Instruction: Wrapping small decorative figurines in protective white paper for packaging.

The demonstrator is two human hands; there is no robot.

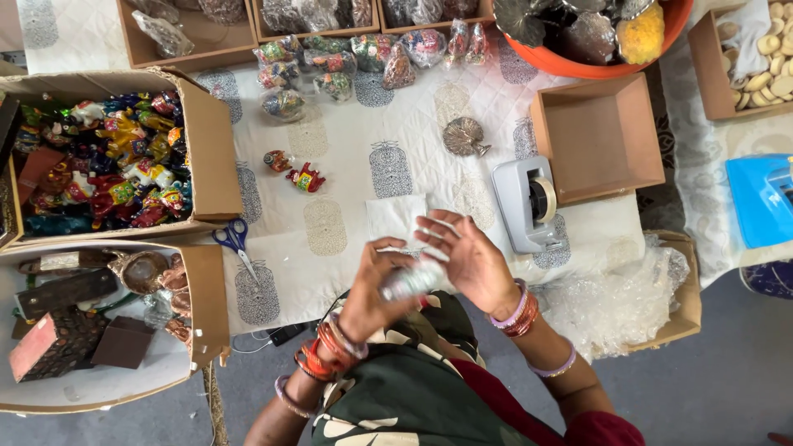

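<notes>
Left hand [369, 291] closed around a small bundle [410, 281] wrapped in clear, whitish film, held low over the near edge of the bench [347, 177], just above the lap. Right hand [467, 256] open, fingers [438, 227] spread, palm laid against the far end of the same bundle, pressing rather than gripping. Blurred there, so contents of the wrapping impossible to make out.

Risks, as a judgement only:

- Held by one hand alone; with the right palm flat and unclosed, likely to slip from the slick film and drop toward the lap or floor.
- Probably fragile inside, judging by the two small painted figurines [295, 172] lying loose on the cloth further out; too hard a squeeze could chip paint or snap a thin part.
- Loose wrap end apt to spring open unless fixed; grey tape dispenser [526, 202] just beyond the right hand, reachable only by letting go with one hand.
- Blue-handled scissors [235, 241] near the left wrist, blades lying toward the bench edge; easily knocked off or caught by a forearm or the bangles.
- White paper sheet [396, 219] just beyond the hands, likely to be swept aside by a quick reach.
- Heap of bubble wrap [615, 301] at the right elbow, spilling from its box and prone to snag.
</notes>
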